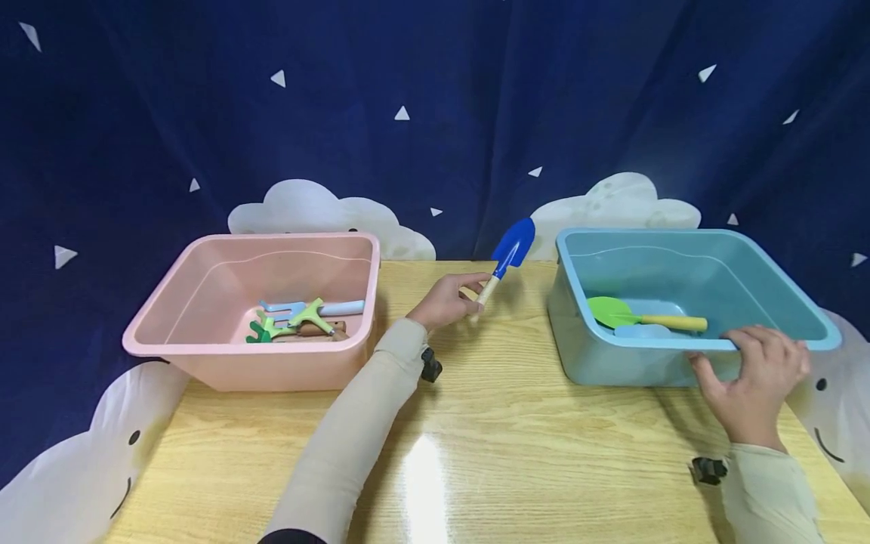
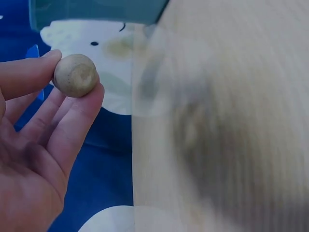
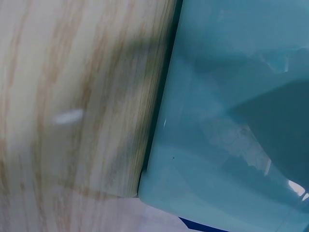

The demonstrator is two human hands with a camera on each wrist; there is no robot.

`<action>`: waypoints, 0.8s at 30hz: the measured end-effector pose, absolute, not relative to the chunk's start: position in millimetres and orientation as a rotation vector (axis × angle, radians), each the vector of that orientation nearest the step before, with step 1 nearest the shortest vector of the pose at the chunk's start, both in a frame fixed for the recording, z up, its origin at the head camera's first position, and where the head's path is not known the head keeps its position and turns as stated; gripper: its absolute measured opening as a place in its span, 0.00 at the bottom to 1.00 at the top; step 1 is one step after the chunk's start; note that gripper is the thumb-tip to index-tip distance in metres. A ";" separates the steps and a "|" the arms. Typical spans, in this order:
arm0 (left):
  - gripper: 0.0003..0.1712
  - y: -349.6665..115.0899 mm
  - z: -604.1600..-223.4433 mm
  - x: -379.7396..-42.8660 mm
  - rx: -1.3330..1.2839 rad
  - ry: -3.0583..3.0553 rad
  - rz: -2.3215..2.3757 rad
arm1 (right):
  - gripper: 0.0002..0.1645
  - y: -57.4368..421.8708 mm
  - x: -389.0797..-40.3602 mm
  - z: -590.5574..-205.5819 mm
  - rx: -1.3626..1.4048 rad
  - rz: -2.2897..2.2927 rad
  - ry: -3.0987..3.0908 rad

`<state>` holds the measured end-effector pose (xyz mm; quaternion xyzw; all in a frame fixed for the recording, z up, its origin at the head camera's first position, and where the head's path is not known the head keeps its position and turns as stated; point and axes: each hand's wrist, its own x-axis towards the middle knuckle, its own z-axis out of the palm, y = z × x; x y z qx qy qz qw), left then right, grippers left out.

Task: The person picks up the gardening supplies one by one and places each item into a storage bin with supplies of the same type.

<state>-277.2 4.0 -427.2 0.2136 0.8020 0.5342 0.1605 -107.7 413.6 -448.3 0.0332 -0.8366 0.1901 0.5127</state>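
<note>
My left hand [image 1: 447, 301] pinches the pale wooden handle of a blue-bladed hand trowel [image 1: 514, 242] above the table between two bins. The blade points up and away to the right. In the left wrist view, thumb and fingers hold the rounded handle end [image 2: 76, 76]. At the front right of the blue plastic bin [image 1: 632, 366], my right hand [image 1: 761, 378] holds the rim, fingers over it and thumb outside. In that bin lies a green toy shovel [image 1: 612, 310] with a yellow handle, beside a light-blue piece [image 1: 642, 331] partly hidden by the rim. The right hand is out of its wrist view.
A pink plastic bin [image 1: 272, 370] stands on the left, holding a light-blue hand fork [image 1: 343, 308], green pronged tools [image 1: 309, 313] and brown handles [image 1: 316, 329]. Both bins rest on a wooden table [image 1: 503, 453]. A dark blue curtain [image 1: 435, 60] hangs behind.
</note>
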 end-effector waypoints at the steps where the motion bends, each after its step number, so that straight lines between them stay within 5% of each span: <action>1: 0.36 5.8 -425.2 -279.4 0.602 2.288 1.536 | 0.50 414.4 -106.9 -447.7 0.081 0.450 -2.019; 24: 0.35 53.4 -323.4 -294.8 0.806 2.392 1.478 | 0.49 406.2 -115.9 -449.2 0.082 0.512 -1.912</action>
